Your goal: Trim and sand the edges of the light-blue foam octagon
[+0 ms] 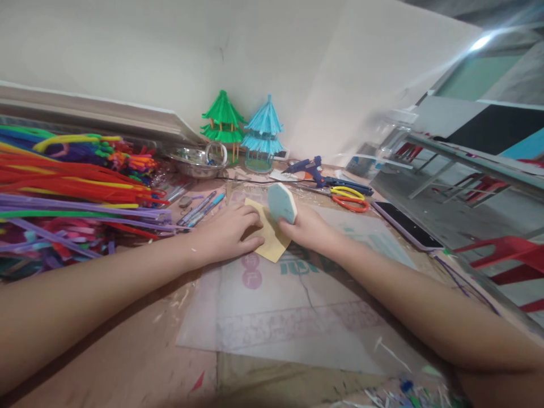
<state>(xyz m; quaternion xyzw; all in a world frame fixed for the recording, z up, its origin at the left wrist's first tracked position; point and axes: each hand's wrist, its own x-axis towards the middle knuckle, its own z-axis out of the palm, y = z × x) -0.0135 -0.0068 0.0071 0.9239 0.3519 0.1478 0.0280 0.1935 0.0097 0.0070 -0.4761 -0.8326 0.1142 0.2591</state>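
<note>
A yellow sheet (272, 241) lies on a translucent plastic sheet (255, 306) printed with pink and green marks. My left hand (238, 229) rests on the left side of the yellow sheet, its fingers spread. Beside it, my right hand (304, 226) grips a light blue, many-sided piece (280, 203) with a pale edge, held tilted up over the right part of the yellow sheet. The fingers behind the blue piece are mostly hidden; the thumb shows at its lower edge.
Colourful pipe cleaners (72, 187) pile up at left, near pens (206, 209). Green (223, 116) and blue (263, 133) pagoda models stand behind, by a metal bowl (198, 164). Right are a glue gun (312, 169), scissors (351, 199), a phone (406, 225) and a red stool (505, 252).
</note>
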